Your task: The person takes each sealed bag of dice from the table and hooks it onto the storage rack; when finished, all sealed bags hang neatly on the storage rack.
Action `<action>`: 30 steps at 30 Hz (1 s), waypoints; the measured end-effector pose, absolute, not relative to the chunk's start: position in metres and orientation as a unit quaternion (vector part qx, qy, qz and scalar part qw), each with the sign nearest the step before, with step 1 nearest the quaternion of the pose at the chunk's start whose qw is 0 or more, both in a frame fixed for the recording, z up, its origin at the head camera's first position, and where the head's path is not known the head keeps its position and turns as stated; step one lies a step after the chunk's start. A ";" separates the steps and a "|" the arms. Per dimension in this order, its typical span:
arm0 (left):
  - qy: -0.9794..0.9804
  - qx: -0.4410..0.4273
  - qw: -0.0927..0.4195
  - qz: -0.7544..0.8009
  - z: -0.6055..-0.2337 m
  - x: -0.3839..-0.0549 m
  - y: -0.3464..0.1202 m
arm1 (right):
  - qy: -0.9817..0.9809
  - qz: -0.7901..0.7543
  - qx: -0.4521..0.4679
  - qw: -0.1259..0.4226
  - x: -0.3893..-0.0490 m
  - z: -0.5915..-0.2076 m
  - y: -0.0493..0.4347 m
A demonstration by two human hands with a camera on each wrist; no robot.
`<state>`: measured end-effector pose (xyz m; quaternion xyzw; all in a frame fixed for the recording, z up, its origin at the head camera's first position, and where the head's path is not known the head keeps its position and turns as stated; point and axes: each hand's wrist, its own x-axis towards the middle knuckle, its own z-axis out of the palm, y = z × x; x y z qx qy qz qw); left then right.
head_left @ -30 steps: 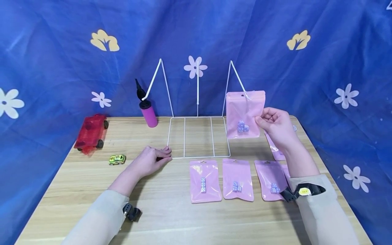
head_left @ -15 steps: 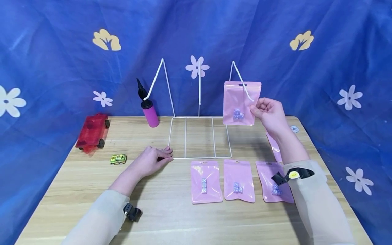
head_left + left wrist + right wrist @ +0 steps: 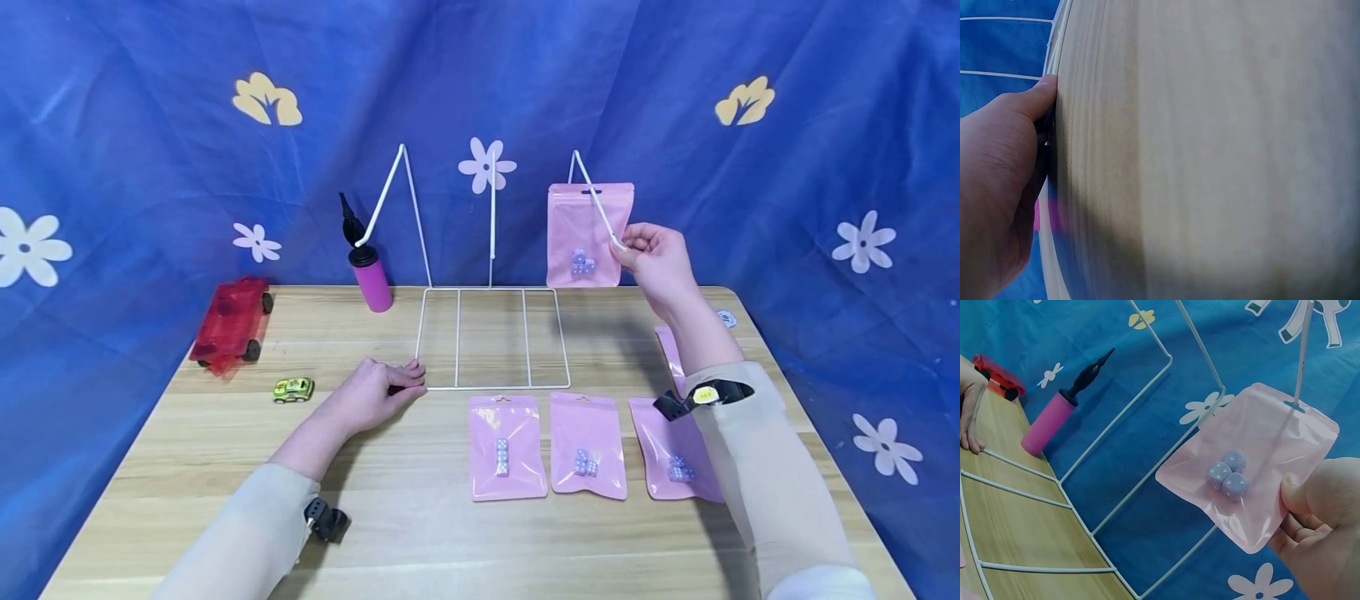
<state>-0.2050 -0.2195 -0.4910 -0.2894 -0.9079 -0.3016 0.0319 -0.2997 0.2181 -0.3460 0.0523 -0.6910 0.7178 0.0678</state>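
Three pale purple dice [image 3: 1227, 476] show through the pink zip bag [image 3: 570, 221]. My right hand [image 3: 658, 262] pinches this bag by its right edge, thumb in front. The right arm of the white wire display rack [image 3: 495, 388] passes through the bag's hang hole, and the bag sits partway along that sloping arm. At the rack's front left base corner, my left hand [image 3: 381, 392] grips the wire between thumb and fingers. In the left wrist view, the left thumb [image 3: 1038, 100] lies against the wire; the other fingers are mostly hidden.
Several pink bags with dice lie on the table [image 3: 375, 517], including a left bag [image 3: 487, 417] and a middle bag [image 3: 603, 425]. Some are partly under the right forearm. A purple hand pump [image 3: 372, 283], a red toy car [image 3: 234, 321] and a small green car [image 3: 293, 389] stand left.
My right hand has moved up and back with the bag, sliding it further along the rack's right arm. The left hand stays at the base corner.
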 end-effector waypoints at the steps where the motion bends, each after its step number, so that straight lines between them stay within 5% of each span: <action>1: -0.908 -0.289 0.032 -0.301 -0.491 -0.205 -0.219 | -0.691 0.718 0.051 0.067 -0.300 -0.346 0.219; 30: -0.909 -0.285 0.030 -0.302 -0.488 -0.202 -0.218 | -0.746 0.661 0.049 0.064 -0.268 -0.349 0.290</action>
